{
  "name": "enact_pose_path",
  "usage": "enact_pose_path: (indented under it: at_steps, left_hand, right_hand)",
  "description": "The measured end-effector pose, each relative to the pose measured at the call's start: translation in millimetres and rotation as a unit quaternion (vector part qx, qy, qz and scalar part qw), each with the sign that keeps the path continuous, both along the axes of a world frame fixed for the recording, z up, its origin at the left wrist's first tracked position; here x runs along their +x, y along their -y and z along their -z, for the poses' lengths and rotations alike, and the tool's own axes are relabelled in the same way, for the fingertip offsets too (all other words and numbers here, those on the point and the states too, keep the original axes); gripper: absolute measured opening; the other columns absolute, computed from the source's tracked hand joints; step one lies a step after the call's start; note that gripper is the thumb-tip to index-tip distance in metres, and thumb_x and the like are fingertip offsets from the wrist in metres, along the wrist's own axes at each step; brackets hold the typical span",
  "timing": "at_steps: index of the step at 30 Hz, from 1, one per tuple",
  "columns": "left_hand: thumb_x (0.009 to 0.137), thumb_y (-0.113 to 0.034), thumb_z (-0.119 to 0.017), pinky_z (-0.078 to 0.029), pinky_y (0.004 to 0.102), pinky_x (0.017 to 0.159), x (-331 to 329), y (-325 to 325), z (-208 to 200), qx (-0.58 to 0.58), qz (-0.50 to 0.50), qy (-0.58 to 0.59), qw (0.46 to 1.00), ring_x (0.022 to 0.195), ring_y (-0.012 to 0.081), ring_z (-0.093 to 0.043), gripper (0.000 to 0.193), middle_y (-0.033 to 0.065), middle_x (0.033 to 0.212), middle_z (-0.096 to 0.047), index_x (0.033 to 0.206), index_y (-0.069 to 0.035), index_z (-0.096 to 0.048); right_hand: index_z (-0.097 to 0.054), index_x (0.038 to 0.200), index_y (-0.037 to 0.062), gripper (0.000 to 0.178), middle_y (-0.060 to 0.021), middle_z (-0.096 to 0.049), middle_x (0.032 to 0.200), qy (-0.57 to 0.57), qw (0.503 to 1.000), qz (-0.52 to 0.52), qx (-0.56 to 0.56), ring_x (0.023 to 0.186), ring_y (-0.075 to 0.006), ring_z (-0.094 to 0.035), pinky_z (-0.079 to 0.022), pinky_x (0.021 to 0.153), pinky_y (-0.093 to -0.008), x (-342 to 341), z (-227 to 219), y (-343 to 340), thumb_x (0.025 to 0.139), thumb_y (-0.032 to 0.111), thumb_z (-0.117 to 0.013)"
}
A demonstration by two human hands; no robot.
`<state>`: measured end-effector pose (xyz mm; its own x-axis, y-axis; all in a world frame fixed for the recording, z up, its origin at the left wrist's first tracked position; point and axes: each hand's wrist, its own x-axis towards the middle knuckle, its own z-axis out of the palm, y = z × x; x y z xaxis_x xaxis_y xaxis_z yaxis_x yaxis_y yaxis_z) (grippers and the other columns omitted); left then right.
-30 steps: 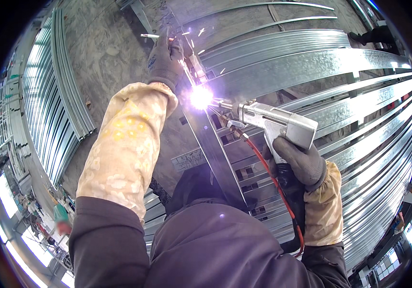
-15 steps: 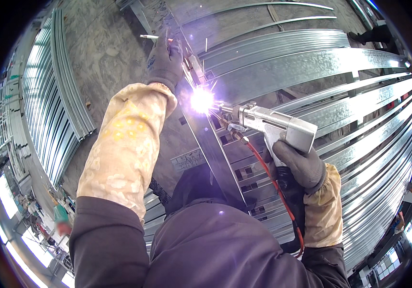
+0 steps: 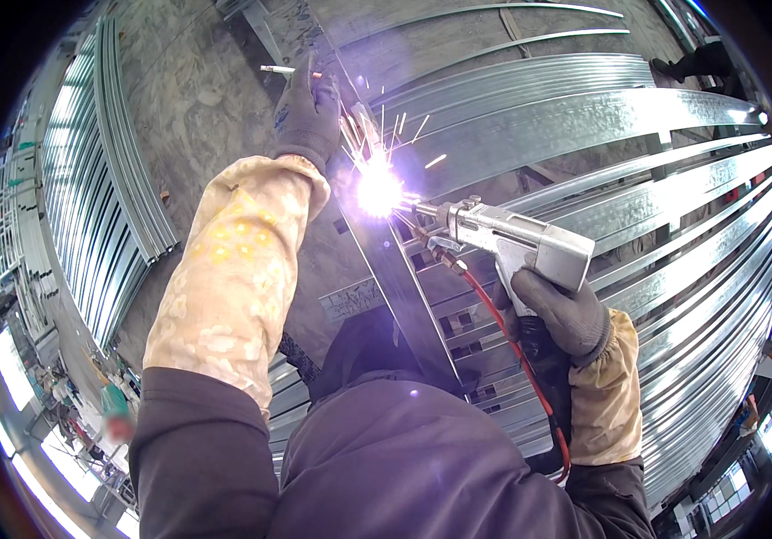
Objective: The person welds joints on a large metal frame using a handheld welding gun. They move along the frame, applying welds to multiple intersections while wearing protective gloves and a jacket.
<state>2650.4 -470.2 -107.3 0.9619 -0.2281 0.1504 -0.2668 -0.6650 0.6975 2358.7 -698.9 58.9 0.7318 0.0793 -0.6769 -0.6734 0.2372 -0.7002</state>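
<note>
My right hand [image 3: 559,313], in a dark glove, grips the handle of a grey welding gun [image 3: 514,240] with a red hose [image 3: 512,346] running down from it. The gun's tip meets a dark upright metal bar [image 3: 397,280] where a bright white arc [image 3: 379,190] throws sparks. My left hand [image 3: 309,111], also gloved, holds the top of that bar, with a thin white stick [image 3: 275,69] between its fingers. Both forearms wear yellowish patterned sleeves.
Long galvanised steel profiles [image 3: 584,126] lie stacked to the right and below. Another stack of profiles [image 3: 103,189] runs along the left. Concrete floor [image 3: 197,99] shows between them. A person's dark shoes [image 3: 701,61] stand at the upper right.
The arc has grown brighter and throws more sparks. Both hands and the gun stay almost where they were.
</note>
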Motion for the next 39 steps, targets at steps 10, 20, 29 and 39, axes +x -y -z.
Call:
enact_pose_path:
  at_steps: [10, 20, 29, 39]
  left_hand:
    - [0.104, -0.036, -0.054, -0.051, 0.042, 0.091, -1, -1, -1, 0.013, -0.003, 0.028, 1.0, 0.102, 0.0319, -0.067, 0.046, 0.0164, 0.113, -0.069, 0.143, -0.013, -0.053]
    - [0.099, -0.03, -0.057, -0.053, 0.045, 0.088, 6, -6, 10, 0.004, 0.022, 0.055, 0.998, 0.101, 0.0343, -0.066, 0.045, 0.0165, 0.113, -0.066, 0.139, -0.009, -0.053]
    - [0.099, -0.027, -0.06, -0.053, 0.0442, 0.086, 3, 3, -1, -0.009, 0.009, 0.025, 1.0, 0.098, 0.034, -0.067, 0.043, 0.0158, 0.109, -0.068, 0.138, -0.009, -0.055]
    - [0.099, -0.028, -0.06, -0.053, 0.0449, 0.086, -2, 1, -2, -0.012, 0.002, 0.02, 1.0, 0.1, 0.0341, -0.068, 0.043, 0.0168, 0.112, -0.068, 0.137, -0.009, -0.055]
  right_hand:
    - [-0.058, 0.121, -0.0035, 0.031, -0.0084, -0.067, 0.087, -0.013, 1.0, 0.009, 0.002, 0.067, -0.0139, -0.064, -0.054, 0.058, -0.028, -2, -4, -2, 0.099, 0.019, -0.059]
    - [-0.064, 0.106, -0.0033, 0.024, -0.0078, -0.067, 0.083, -0.01, 1.0, 0.003, -0.005, 0.064, -0.0138, -0.064, -0.053, 0.058, -0.0281, -6, -5, -2, 0.096, 0.018, -0.06]
    - [-0.065, 0.105, -0.0026, 0.023, -0.0072, -0.067, 0.082, -0.024, 1.0, 0.006, -0.014, 0.064, -0.0136, -0.065, -0.052, 0.057, -0.0279, -10, -7, -1, 0.096, 0.018, -0.061]
    - [-0.066, 0.105, -0.0021, 0.024, -0.007, -0.067, 0.083, -0.04, 0.999, 0.002, -0.009, 0.066, -0.0129, -0.064, -0.052, 0.059, -0.0273, -18, -3, 1, 0.097, 0.02, -0.062]
